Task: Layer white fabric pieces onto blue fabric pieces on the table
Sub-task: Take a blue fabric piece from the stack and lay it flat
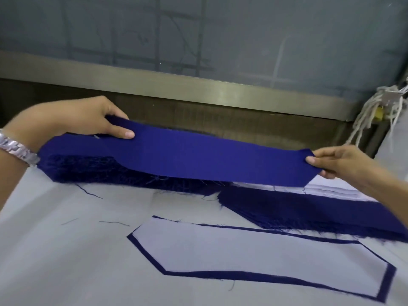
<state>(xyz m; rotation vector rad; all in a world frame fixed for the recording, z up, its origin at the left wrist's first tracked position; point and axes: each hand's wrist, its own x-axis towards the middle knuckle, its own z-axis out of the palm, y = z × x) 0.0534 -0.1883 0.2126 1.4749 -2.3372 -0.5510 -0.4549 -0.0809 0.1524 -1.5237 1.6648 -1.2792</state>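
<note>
Now left grip point(88, 120) and right grip point(337, 161) pinch opposite ends of the blue piece point(198, 155) — taut, likely so it lays flat

Pale table point(66, 261) here, and 2 stacks of blue pieces sit on it: the thick left stack point(88, 171) at the back, the right stack point(298, 210) lower and fanned out. A white stack point(335, 192) lies just behind the right stack, touching it. Up front, 1 white piece point(242, 255) lies flat on a blue piece point(220, 275), blue border showing all round. Loose threads point(114, 223) are scattered nearby.
</note>
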